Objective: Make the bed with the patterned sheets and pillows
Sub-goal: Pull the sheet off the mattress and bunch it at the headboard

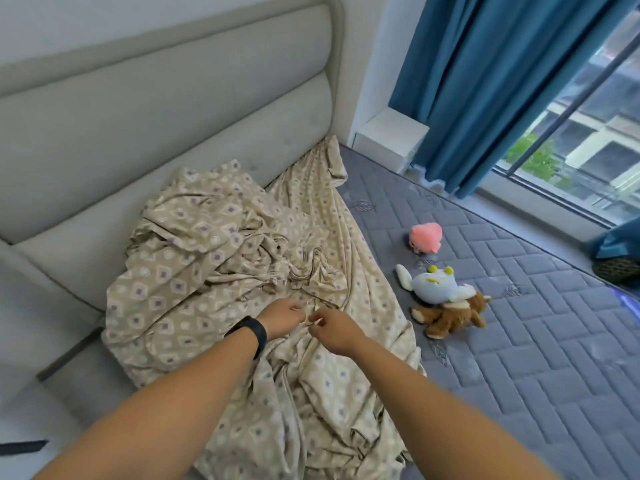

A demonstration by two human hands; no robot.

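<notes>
A beige sheet with a diamond pattern (221, 258) lies crumpled along the left side of the bare grey quilted mattress (519, 358), bunched against the padded headboard (156, 133). My left hand (282, 318), with a black band on its wrist, and my right hand (334, 330) meet close together over the middle of the sheet. Both pinch a raised fold of the fabric between curled fingers and thumb. No pillow is in view.
A pink plush toy (426, 237), a pale blue plush toy (436, 284) and a brown plush toy (450, 317) lie on the mattress right of the sheet. Blue curtains (485, 91) hang by the window at the far right. A white nightstand (391, 136) stands by the headboard.
</notes>
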